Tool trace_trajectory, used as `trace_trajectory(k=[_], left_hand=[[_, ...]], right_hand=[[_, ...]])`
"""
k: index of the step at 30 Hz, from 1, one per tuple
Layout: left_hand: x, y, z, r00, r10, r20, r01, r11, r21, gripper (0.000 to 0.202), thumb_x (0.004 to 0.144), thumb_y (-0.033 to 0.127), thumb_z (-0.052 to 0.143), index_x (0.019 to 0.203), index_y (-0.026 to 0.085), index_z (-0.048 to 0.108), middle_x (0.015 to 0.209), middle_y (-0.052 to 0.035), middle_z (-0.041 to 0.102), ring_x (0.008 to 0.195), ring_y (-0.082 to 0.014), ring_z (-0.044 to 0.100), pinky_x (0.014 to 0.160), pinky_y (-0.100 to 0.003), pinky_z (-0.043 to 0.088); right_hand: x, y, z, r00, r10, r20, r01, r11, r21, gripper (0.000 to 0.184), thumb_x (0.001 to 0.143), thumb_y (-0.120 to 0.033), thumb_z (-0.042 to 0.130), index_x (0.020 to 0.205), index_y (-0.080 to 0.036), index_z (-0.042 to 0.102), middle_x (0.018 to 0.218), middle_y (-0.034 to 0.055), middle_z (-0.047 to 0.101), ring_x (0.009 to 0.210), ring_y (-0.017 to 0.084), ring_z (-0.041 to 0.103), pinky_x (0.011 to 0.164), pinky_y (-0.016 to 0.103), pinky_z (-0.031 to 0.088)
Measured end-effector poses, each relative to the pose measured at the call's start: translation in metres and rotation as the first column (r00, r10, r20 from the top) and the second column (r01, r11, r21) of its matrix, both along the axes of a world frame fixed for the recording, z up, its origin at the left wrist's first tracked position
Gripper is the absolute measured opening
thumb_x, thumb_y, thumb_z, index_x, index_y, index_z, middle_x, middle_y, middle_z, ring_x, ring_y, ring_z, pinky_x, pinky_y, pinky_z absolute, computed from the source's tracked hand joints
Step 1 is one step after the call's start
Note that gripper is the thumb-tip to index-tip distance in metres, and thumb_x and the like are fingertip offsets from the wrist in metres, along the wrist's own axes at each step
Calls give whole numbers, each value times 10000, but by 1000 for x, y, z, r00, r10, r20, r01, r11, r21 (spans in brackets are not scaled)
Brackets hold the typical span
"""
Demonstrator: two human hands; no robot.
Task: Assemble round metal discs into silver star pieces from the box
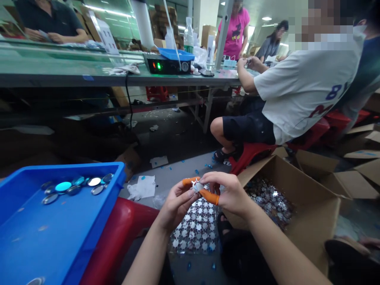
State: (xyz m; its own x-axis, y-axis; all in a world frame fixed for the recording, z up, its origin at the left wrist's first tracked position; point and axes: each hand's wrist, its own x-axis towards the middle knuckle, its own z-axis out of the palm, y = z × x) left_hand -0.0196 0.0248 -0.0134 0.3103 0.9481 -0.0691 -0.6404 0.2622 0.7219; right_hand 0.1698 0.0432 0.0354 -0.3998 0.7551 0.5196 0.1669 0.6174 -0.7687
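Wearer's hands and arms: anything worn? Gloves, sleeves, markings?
No gloves. The left hand wears one orange finger cot, and the right hand wears a second cot. Other fingers are bare. The forearms are bare too, with no sleeves, watch or bands in view.

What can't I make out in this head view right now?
Head view only:
- piece: too small, half covered by fingers of left hand and right hand.
- box contents: partly hidden behind the right forearm and box wall.
- tray: cut off by left and bottom edges.
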Motion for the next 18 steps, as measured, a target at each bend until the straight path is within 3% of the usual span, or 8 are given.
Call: trace_trajectory(k=[6, 10, 15, 18], left_hand=[[4, -1, 1, 992, -54, 115, 61, 996, -66, 291, 813, 227, 758, 1085, 143, 696, 1080, -79, 670, 981, -167, 647, 917, -248, 540], [4, 0, 0, 989, -79, 126, 93, 989, -113, 321, 811, 246, 763, 1105, 152, 671, 1103, -86, 660, 1025, -187, 643, 944, -271, 526], [6, 0, 4, 998, -2, 68, 13, 989, -149, 305, 781, 242, 800, 1039, 138, 676, 1065, -77, 666, 964, -160, 653, 913, -247, 531], [8, 1, 5, 998, 67, 5, -65, 985, -160, 312, 764, 238, 821, 1020, 138, 674, 1052, -68, 668, 957, -153, 653, 907, -244, 534]], right_hand=[[-2, -2, -2, 999, 2, 32, -3, 1000, 15, 187, 843, -196, 731, 1027, -195, 699, 1022, 61, 721, 613, 92, 568, 565, 231, 498], [-3, -2, -6, 999, -27, 47, 27, 1000, 1, 198, 848, -210, 734, 1043, -201, 698, 944, 40, 731, 623, 103, 591, 587, 236, 521], [-3, -1, -8, 985, -58, 162, 28, 983, 181, 191, 896, -164, 673, 1079, -213, 695, 1055, 54, 758, 845, 154, 711, 738, 260, 575], [-3, 0, -7, 978, -81, 191, 37, 974, 221, 193, 914, -155, 648, 1091, -217, 693, 1064, 52, 763, 894, 163, 727, 791, 270, 581]])
